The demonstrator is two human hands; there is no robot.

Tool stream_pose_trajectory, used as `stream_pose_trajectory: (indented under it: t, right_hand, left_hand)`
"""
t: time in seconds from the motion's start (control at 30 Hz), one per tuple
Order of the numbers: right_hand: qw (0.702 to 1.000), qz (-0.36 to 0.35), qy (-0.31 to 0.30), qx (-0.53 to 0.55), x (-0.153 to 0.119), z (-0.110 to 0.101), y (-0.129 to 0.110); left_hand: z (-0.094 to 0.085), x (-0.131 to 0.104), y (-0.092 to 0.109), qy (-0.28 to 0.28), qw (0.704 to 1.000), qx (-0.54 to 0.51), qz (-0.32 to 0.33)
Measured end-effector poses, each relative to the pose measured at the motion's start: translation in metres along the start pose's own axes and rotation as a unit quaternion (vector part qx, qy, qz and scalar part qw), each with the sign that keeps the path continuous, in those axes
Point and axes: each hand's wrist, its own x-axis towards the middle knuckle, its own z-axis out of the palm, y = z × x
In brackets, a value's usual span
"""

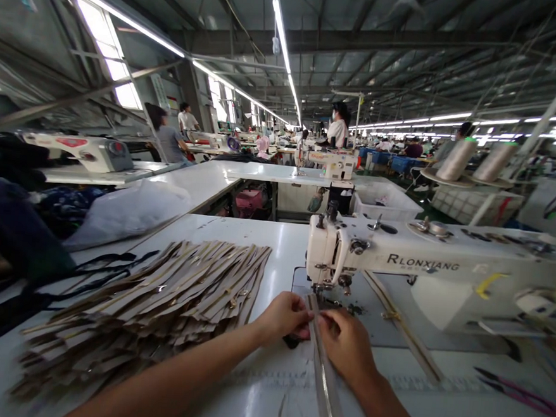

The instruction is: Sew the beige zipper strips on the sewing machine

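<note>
A grey-beige zipper runs from under the presser foot of the white sewing machine toward the front table edge. My left hand is closed on its left side, just in front of the foot, fingertips pinched together. Close by on the right, my right hand grips the zipper's other edge between thumb and fingers. The needle area is partly hidden by the machine head. To the left lies a large pile of similar zippers with gold-coloured teeth and pulls.
Another zipper lies slanted right of the needle. Pink-handled snips rest on the table at right. Beyond stand a white bin, a second sewing machine and thread cones. A clear plastic bag sits at left. Several people work farther back.
</note>
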Motion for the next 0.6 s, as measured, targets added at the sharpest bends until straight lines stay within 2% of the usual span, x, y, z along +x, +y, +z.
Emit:
stream_pose_trajectory:
  t: [0.07, 0.1, 0.17, 0.23, 0.3, 0.33, 0.47, 0.6]
  right_hand:
    - [1.0, 0.01, -0.01, 0.007, 0.0, 0.004, 0.0]
    - [1.0, 0.017, -0.015, 0.004, 0.001, 0.006, 0.001]
    - [0.999, 0.026, -0.02, -0.01, 0.001, 0.008, 0.002]
    - [0.999, 0.031, -0.02, -0.024, 0.001, 0.009, 0.002]
    - [0.999, 0.033, -0.015, -0.033, 0.001, 0.01, 0.001]
    - [0.999, 0.034, -0.012, -0.037, 0.001, 0.01, 0.0]
    - [0.998, 0.039, -0.014, -0.046, 0.0, 0.009, -0.003]
    - [0.998, 0.036, -0.017, -0.044, -0.001, 0.009, -0.004]
  left_hand:
    - [-0.003, 0.001, 0.008, -0.011, 0.993, 0.116, 0.013]
    - [-0.005, 0.0, 0.012, -0.004, 0.981, 0.193, 0.036]
    - [-0.009, 0.0, 0.017, 0.041, 0.929, 0.347, 0.121]
    - [-0.012, 0.0, 0.015, 0.075, 0.859, 0.447, 0.238]
    - [-0.013, 0.002, 0.009, 0.068, 0.806, 0.482, 0.337]
    - [-0.014, 0.003, 0.005, 0.056, 0.792, 0.483, 0.369]
    - [-0.016, 0.007, -0.007, 0.053, 0.779, 0.465, 0.418]
    - [-0.019, 0.007, -0.008, 0.04, 0.76, 0.472, 0.446]
